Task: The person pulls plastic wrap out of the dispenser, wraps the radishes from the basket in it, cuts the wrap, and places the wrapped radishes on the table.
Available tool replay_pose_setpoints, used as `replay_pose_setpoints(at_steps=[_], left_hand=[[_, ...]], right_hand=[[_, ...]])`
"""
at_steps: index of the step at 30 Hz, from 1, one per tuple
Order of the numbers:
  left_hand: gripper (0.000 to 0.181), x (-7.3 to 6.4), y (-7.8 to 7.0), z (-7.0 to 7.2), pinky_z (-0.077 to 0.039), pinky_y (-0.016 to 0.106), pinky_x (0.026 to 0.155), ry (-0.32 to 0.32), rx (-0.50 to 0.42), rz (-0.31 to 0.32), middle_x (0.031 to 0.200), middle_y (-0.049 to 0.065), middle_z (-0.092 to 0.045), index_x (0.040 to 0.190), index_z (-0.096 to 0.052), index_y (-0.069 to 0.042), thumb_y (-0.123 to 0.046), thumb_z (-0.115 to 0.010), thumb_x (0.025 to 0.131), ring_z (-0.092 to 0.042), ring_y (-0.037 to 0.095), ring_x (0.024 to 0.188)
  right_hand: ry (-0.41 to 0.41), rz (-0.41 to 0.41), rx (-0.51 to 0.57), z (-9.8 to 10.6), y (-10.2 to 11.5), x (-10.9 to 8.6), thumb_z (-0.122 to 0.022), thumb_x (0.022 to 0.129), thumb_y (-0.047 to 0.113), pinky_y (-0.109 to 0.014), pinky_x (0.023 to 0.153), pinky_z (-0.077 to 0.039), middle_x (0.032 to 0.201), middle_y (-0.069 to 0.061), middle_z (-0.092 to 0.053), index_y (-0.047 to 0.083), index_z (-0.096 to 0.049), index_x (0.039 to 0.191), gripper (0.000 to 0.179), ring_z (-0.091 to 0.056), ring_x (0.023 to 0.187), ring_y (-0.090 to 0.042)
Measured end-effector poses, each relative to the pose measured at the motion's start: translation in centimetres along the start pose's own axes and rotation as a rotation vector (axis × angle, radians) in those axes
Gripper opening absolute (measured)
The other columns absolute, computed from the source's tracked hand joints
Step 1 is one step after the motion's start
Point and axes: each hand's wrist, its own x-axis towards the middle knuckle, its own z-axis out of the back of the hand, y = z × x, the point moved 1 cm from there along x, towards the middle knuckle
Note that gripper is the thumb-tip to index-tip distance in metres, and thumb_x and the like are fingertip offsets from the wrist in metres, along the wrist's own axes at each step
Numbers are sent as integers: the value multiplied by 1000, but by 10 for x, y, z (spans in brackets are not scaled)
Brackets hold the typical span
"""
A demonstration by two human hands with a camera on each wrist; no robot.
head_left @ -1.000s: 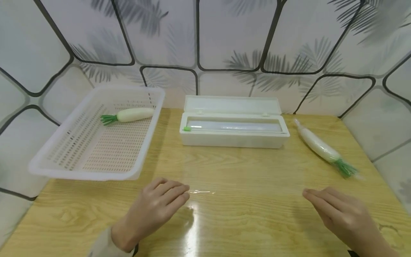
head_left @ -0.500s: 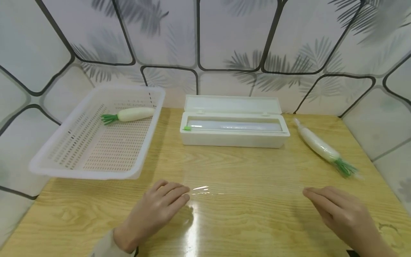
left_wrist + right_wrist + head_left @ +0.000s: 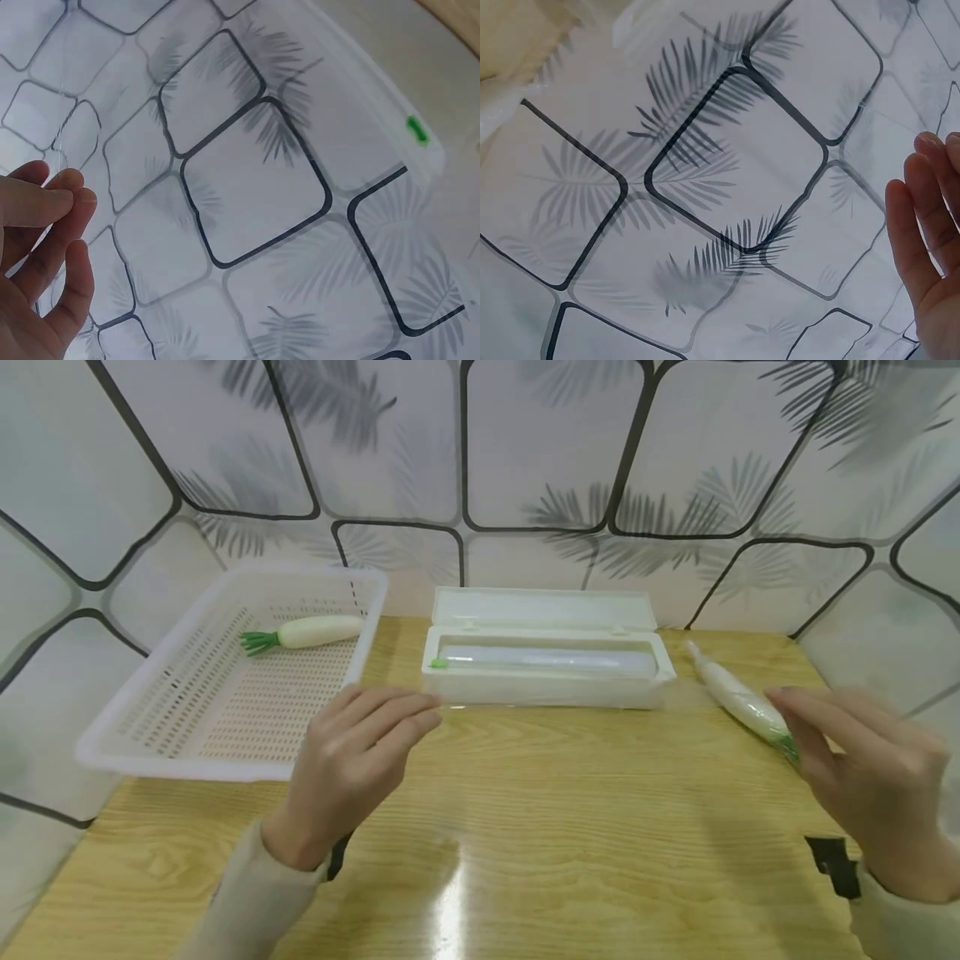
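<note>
My left hand (image 3: 356, 768) pinches a corner of a clear sheet of cling film (image 3: 63, 97) between thumb and fingertips, raised above the table. Level with it, my right hand (image 3: 870, 752) pinches the sheet's other side; in the right wrist view its thumb is out of sight. The see-through film hangs between both hands, and its glinting edge shows before the white cling film dispenser (image 3: 551, 691). Inside that lidded box, its lid up, lies a film roll (image 3: 547, 658) with a green slide cutter (image 3: 438, 663) at the left end.
A white plastic basket (image 3: 187, 768) at left holds a white radish (image 3: 318, 631) with green stem ends. Behind my right hand lies a film-wrapped radish (image 3: 738, 696). A patterned wall (image 3: 555, 443) closes off the back of the wooden table (image 3: 570, 827).
Both hands have risen from near the tabletop and moved forward, with the film lifted between them. My right hand has also shifted right, now partly covering the wrapped radish.
</note>
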Motion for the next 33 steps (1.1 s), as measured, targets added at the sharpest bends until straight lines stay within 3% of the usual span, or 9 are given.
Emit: replay_pose_setpoints(at_steps=[5,9,20,23,28,33], left_hand=[[21,15,10,-2,-51,38,58,-28,-13,60,92,14,-75,90,-74,5,20,-59,87,-70,29,75],[21,19,13,-3,-50,39,58,-46,-14,83,91,15,-75,88,-73,5,22,-61,85,-70,30,75],[19,23,10,1,-53,41,60,-122,-15,37,91,15,-75,88,-73,5,15,-57,92,-71,32,76],[21,21,7,4,-53,39,58,-117,-17,19,90,14,-75,88,-74,4,14,-56,94,-71,31,75],[27,7,-1,16,-52,35,58,5,-68,-47,90,11,-75,87,-74,2,11,-51,96,-70,26,74],[34,-23,-13,22,-54,30,65,214,-165,-86,92,6,-75,87,-73,-2,3,-44,104,-69,20,77]], right_hand=[[-55,-38,-5,-7,-6,15,-64,101,27,-4,71,-34,63,-26,-63,-11,-73,76,46,-45,46,-39],[-81,-45,-3,-8,-6,20,-67,99,20,-2,79,-34,65,-28,-64,-11,-73,77,39,-45,48,-43],[-50,-36,-68,0,-1,24,-63,102,20,-1,91,-34,70,-29,-65,-9,-75,84,36,-51,53,-48],[-66,-6,-61,3,0,22,-61,103,26,-3,79,-39,67,-26,-65,-7,-75,83,41,-48,49,-46],[-26,44,-5,13,4,8,-60,104,35,-2,70,-39,61,-20,-64,-1,-77,84,45,-48,45,-31],[158,70,125,27,15,-14,-60,103,41,-1,66,-43,63,-13,-68,-3,-77,81,52,-57,49,-13]])
